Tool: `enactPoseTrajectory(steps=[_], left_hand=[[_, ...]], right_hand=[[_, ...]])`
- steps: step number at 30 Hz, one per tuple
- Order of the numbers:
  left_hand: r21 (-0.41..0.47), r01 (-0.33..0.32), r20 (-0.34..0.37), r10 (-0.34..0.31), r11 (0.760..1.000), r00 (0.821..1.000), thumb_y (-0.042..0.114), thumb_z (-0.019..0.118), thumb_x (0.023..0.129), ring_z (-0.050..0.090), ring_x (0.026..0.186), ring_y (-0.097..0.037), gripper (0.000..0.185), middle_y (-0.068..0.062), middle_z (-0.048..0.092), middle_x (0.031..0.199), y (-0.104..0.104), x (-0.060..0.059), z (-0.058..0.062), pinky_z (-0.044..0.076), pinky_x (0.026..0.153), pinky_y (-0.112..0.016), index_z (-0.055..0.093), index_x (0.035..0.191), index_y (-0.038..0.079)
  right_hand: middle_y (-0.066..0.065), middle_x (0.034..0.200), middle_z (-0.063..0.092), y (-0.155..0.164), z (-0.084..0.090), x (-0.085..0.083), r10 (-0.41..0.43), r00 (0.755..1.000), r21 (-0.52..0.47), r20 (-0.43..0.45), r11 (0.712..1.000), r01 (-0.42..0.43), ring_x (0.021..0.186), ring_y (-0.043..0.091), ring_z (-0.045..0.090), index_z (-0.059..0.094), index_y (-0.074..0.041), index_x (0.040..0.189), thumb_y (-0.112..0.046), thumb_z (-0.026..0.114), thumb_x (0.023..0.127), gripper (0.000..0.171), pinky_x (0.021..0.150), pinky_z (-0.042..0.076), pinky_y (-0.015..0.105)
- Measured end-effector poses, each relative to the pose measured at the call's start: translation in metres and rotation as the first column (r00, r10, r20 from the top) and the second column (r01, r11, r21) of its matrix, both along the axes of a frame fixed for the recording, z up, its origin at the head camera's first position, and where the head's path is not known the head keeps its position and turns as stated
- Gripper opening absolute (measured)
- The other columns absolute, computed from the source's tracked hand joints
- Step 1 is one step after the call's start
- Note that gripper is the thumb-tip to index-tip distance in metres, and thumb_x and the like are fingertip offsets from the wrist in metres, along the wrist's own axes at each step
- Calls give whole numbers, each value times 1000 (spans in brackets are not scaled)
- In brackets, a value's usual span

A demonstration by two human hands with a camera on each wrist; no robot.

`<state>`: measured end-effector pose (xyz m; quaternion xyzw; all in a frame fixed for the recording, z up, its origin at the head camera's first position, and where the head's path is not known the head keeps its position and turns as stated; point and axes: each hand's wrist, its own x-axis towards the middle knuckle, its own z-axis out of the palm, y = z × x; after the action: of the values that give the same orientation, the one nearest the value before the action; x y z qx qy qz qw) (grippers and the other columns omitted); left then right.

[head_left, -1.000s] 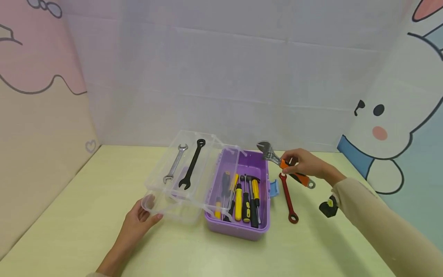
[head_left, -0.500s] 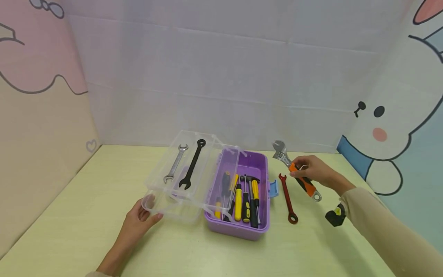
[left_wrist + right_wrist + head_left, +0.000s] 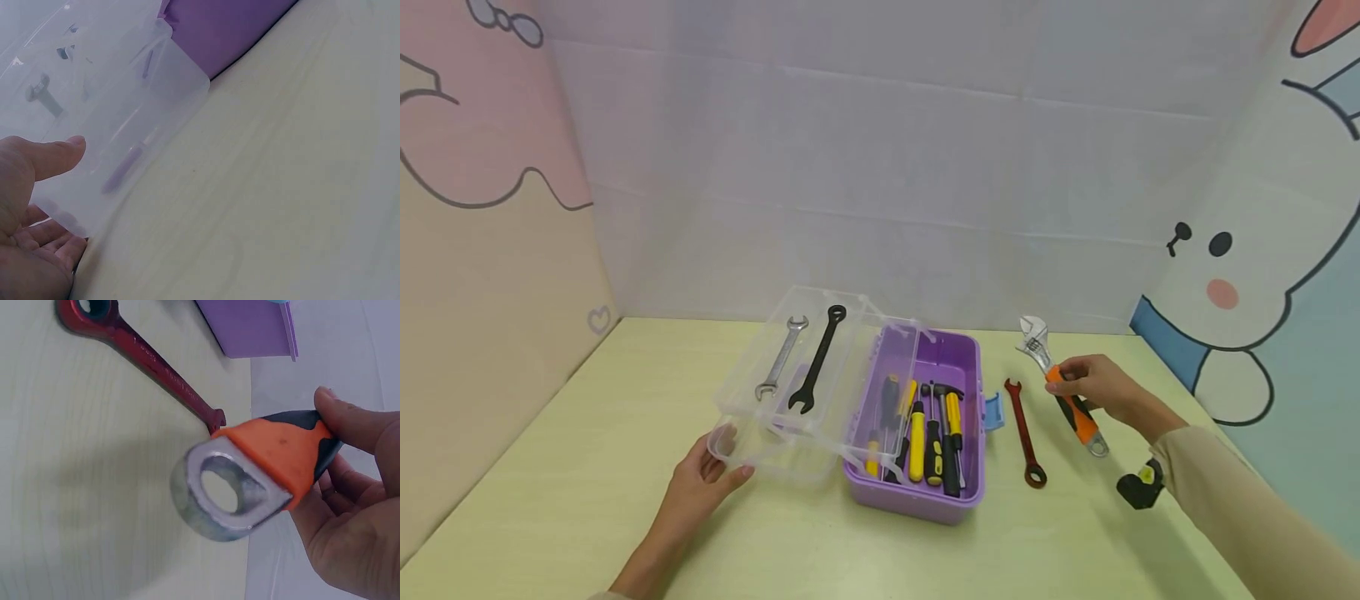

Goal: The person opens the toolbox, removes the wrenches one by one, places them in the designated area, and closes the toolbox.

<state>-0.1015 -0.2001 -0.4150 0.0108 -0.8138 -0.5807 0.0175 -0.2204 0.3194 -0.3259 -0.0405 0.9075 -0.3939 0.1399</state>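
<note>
Gripping adjustable wrench [image 3: 1064, 392] in right hand [image 3: 1101, 389]; left hand [image 3: 703, 475] steadying clear tray [image 3: 752, 446]. Next: probably setting wrench down beside red spanner [image 3: 1024, 432].

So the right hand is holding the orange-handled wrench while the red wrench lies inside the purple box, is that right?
Not quite. The right hand does hold the orange-handled wrench, but the red wrench lies on the table beside the purple box, not inside it. The head view shows this.
</note>
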Motion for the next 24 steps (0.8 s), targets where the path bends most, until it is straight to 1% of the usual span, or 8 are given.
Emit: enactPoseTrajectory(steps=[5, 7, 11, 12, 14, 15, 19, 24], left_hand=[[-15, -4, 5, 4, 1000, 1000, 11, 68, 88, 32, 136, -38, 72, -33, 30, 148, 0, 0, 1, 39, 96, -7, 26, 143, -9], [-16, -1, 15, 1, 1000, 1000, 11, 68, 88, 32, 136, -39, 72, -34, 29, 148, 0, 1, 1, 41, 101, -17, 26, 143, -9], [-10, 3, 20, -3, 1000, 1000, 12, 67, 88, 32, 136, -40, 73, -34, 29, 148, 0, 0, 0, 43, 102, -21, 25, 144, -9], [-7, 7, 17, -7, 1000, 1000, 12, 67, 88, 32, 136, -41, 73, -35, 28, 147, 0, 0, 0, 42, 103, -26, 24, 143, -9], [-6, 4, 20, -4, 1000, 1000, 12, 68, 88, 32, 136, -39, 73, -34, 29, 148, 0, 0, 0, 43, 100, -15, 25, 144, -8], [-3, 9, 21, -9, 1000, 1000, 13, 68, 88, 31, 137, -40, 73, -34, 28, 148, 0, 0, 1, 43, 101, -19, 24, 144, -8], [4, 5, 38, -5, 1000, 999, 15, 68, 88, 31, 138, -39, 74, -33, 28, 149, 1, 0, 2, 41, 97, -7, 24, 144, -6], [21, 7, 37, -7, 1000, 999, 16, 68, 88, 30, 138, -39, 74, -32, 27, 149, 0, 0, 1, 38, 92, 0, 24, 145, -5]], right_hand=[[4, 89, 55, 4, -4, 4, -24, 1000, -8, 16, 1000, 24, 80, 16, 53, 50, 13, 117, -22, 66, 91, 47, 70, 55, 31], [4, 90, 54, 6, -6, 5, -32, 999, -5, 18, 999, 32, 80, 16, 53, 50, 13, 118, -22, 65, 91, 47, 69, 54, 30], [4, 91, 51, 9, -10, 8, -55, 998, 1, 24, 999, 55, 78, 15, 51, 49, 13, 116, -21, 64, 91, 45, 67, 53, 29], [4, 90, 51, 10, -11, 8, -59, 998, 2, 26, 998, 59, 78, 15, 51, 49, 13, 116, -21, 64, 91, 44, 67, 53, 29], [4, 90, 51, 11, -12, 10, -66, 997, -2, 31, 998, 66, 77, 14, 51, 50, 14, 115, -21, 64, 91, 44, 67, 53, 29], [4, 89, 52, 12, -13, 11, -70, 997, -6, 33, 997, 71, 76, 14, 51, 50, 14, 114, -20, 64, 91, 43, 66, 53, 29], [5, 91, 57, 17, -19, 12, -92, 994, -23, 55, 995, 94, 76, 13, 54, 49, 16, 117, -19, 64, 91, 46, 68, 56, 30], [9, 96, 58, 21, -24, 12, -134, 986, -36, 96, 990, 137, 78, 13, 55, 46, 18, 120, -18, 63, 92, 48, 72, 57, 32]])
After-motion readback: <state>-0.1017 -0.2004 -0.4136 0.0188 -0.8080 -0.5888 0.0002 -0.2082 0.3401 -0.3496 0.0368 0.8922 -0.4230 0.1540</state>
